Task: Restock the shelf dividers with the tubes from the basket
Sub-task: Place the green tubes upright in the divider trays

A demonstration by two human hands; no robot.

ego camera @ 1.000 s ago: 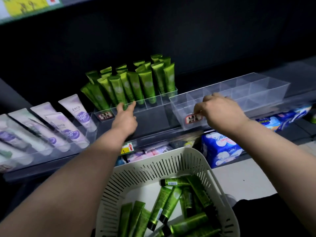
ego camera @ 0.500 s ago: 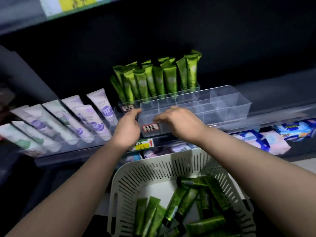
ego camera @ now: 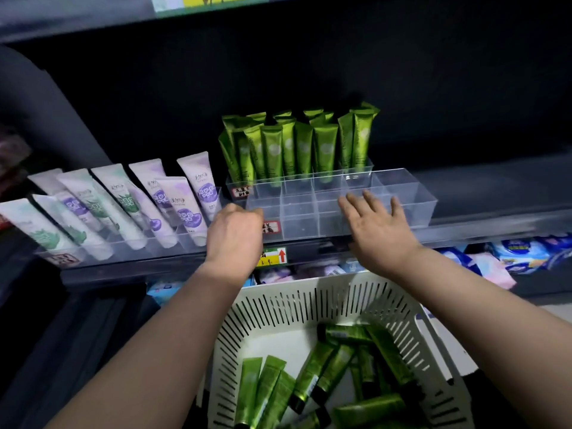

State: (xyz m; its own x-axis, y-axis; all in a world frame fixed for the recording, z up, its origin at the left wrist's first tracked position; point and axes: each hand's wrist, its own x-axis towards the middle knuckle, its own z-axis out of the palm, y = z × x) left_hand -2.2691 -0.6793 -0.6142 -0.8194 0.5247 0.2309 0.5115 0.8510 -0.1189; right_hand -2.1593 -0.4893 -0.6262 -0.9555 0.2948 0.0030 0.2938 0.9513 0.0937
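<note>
An empty clear divider tray (ego camera: 402,196) with several compartments sits on the shelf, right in front of a second divider filled with upright green tubes (ego camera: 297,147). My left hand (ego camera: 235,233) is at the tray's left front corner, fingers curled around the corner wall. Over the tray's front middle lies my right hand (ego camera: 377,230), its fingers straight and spread, holding nothing. Below my arms stands a white slotted basket (ego camera: 278,305) with several loose green tubes (ego camera: 328,373) lying in it.
Left of the tray, white and purple tubes (ego camera: 154,205) lean in another clear divider. A yellow price label (ego camera: 274,257) is on the shelf edge. Blue and pink soft packs (ego camera: 510,252) fill the lower shelf. A dark shelf hangs above.
The empty divider tray has slid left along the shelf, ending in front of the green tubes. My right hand let go of its front edge and spread out; my left hand stayed at the corner.
</note>
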